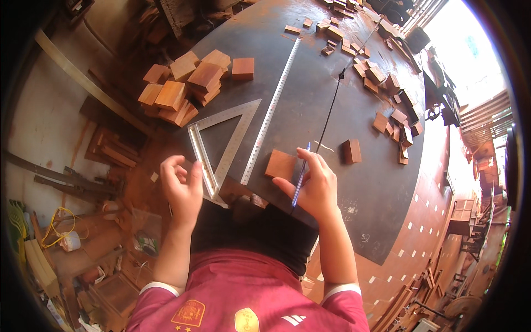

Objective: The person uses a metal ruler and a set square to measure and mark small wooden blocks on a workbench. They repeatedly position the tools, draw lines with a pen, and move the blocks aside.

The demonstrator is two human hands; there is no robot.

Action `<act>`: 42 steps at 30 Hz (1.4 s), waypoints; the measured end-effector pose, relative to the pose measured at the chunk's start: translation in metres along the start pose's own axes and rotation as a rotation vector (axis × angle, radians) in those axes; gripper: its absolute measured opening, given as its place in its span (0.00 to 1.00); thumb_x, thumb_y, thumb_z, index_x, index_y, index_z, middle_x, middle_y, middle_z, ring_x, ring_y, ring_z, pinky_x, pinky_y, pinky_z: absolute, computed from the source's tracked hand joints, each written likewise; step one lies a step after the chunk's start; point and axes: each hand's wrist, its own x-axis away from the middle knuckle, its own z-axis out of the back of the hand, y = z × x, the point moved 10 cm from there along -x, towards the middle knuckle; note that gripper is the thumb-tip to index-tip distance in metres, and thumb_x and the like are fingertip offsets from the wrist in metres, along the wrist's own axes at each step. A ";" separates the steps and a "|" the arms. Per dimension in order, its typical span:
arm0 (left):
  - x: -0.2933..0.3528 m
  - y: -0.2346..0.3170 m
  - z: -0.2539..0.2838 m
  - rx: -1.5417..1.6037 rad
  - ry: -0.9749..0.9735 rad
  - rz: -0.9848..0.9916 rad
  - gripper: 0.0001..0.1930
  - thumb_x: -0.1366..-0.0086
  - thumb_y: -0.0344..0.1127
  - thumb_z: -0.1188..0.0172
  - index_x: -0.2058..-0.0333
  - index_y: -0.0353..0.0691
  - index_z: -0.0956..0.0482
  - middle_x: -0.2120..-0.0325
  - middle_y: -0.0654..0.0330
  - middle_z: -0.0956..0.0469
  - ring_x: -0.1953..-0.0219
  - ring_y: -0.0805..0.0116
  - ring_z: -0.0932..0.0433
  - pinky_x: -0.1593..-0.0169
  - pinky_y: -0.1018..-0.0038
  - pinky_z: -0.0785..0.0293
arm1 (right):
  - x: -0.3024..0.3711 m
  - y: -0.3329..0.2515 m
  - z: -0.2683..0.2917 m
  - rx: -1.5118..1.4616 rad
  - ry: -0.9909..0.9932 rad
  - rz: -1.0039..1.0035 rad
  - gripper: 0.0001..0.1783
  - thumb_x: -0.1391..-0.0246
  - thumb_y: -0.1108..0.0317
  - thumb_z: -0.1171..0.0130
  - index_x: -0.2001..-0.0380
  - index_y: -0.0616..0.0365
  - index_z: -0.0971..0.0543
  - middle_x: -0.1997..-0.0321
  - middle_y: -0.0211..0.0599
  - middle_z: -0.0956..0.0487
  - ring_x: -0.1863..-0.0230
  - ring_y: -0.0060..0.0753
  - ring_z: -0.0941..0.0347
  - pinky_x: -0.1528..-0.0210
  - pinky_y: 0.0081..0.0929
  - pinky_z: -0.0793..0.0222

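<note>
My right hand (316,185) holds a blue pen (301,180) upright between thumb and fingers. Just left of it, a reddish-brown wooden block (280,164) lies on the dark tabletop (310,105). A second block (351,151) stands to the right of that hand. My left hand (182,185) hovers by the near left table edge, fingers loosely curled and thumb apart, with nothing visible in it. Beside it, a metal triangle square (237,145) rests near the edge. Between the square and the first block runs a long steel ruler (271,113).
Stacked wooden blocks (206,76) sit at the table's left edge. Several smaller blocks (375,74) are scattered along the far and right sides. A thin black cord (333,108) with a knot crosses the table. Timber pieces (113,149) and a yellow cable (52,227) lie left.
</note>
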 end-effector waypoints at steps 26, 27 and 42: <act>0.026 0.054 -0.088 -0.257 -0.565 0.114 0.10 0.36 0.32 0.36 0.59 0.38 0.25 0.66 0.50 0.19 0.63 0.46 0.17 0.58 0.55 0.20 | -0.004 -0.014 -0.011 -0.153 -0.193 0.047 0.49 0.61 0.69 0.27 0.32 0.58 0.33 0.37 0.56 0.28 0.43 0.56 0.24 0.41 0.45 0.26; 0.026 0.052 -0.090 -0.222 -0.558 0.114 0.09 0.36 0.32 0.36 0.60 0.37 0.24 0.67 0.49 0.19 0.63 0.46 0.17 0.58 0.55 0.20 | -0.004 -0.015 -0.007 -0.096 -0.196 0.071 0.49 0.61 0.68 0.27 0.32 0.58 0.33 0.38 0.55 0.28 0.45 0.55 0.24 0.43 0.44 0.25; 0.035 0.048 -0.067 -0.011 -0.542 0.160 0.05 0.34 0.30 0.36 0.64 0.34 0.20 0.71 0.49 0.16 0.68 0.55 0.15 0.63 0.64 0.20 | -0.003 -0.018 -0.003 -0.152 -0.287 0.254 0.42 0.62 0.69 0.24 0.38 0.55 0.25 0.46 0.46 0.24 0.51 0.50 0.23 0.48 0.41 0.23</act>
